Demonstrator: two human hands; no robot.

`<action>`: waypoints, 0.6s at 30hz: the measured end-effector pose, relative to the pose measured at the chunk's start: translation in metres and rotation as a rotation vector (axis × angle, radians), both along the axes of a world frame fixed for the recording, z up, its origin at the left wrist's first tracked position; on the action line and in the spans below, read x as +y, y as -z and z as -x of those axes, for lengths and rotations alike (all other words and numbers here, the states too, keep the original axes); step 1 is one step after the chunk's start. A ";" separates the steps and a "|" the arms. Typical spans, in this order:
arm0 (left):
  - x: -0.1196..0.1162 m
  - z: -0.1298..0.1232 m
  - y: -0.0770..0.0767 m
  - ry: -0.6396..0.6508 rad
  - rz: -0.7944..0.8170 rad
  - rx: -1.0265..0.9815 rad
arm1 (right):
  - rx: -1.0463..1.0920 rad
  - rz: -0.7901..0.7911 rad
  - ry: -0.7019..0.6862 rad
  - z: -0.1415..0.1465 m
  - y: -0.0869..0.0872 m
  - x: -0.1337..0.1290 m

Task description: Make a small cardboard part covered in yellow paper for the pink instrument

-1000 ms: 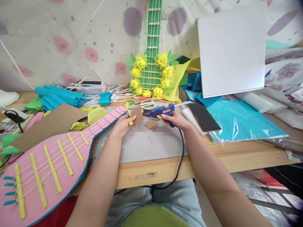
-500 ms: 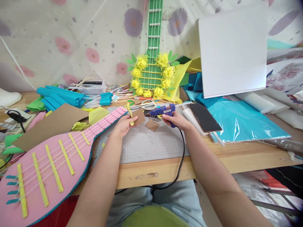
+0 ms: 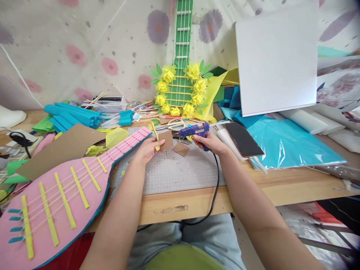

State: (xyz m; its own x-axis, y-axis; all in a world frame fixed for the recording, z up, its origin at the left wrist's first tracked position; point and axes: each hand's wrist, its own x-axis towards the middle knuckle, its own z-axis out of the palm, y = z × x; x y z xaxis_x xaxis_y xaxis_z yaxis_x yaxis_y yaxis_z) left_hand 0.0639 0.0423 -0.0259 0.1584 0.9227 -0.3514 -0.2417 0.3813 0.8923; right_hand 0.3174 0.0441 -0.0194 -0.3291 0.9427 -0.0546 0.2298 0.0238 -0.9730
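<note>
My left hand (image 3: 150, 149) is closed on a small piece of brown cardboard (image 3: 168, 140), with a yellow paper strip (image 3: 155, 135) pinched at its left side. Wrapped round the handle of a blue glue gun (image 3: 197, 131) is my right hand (image 3: 206, 141); the gun's nozzle points left at the cardboard's far edge. I cannot tell whether nozzle and cardboard touch. Another small cardboard piece (image 3: 180, 149) lies on the grey cutting mat (image 3: 168, 176) between my hands. Scissors (image 3: 174, 125) rest just behind them.
A pink paper pipa-shaped instrument (image 3: 63, 202) lies at left. A green one with yellow flowers (image 3: 182, 80) stands at the back. To the right are a phone (image 3: 244, 139), a blue plastic-wrapped sheet (image 3: 289, 144) and a white board (image 3: 277, 60). The gun's cord (image 3: 216, 187) hangs over the table edge.
The glue gun and the cardboard in my left hand have shifted very slightly. Both hands keep their hold.
</note>
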 end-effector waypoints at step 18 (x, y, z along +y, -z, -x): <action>0.000 0.001 0.000 0.017 0.003 -0.018 | -0.007 -0.005 0.008 -0.001 -0.001 -0.001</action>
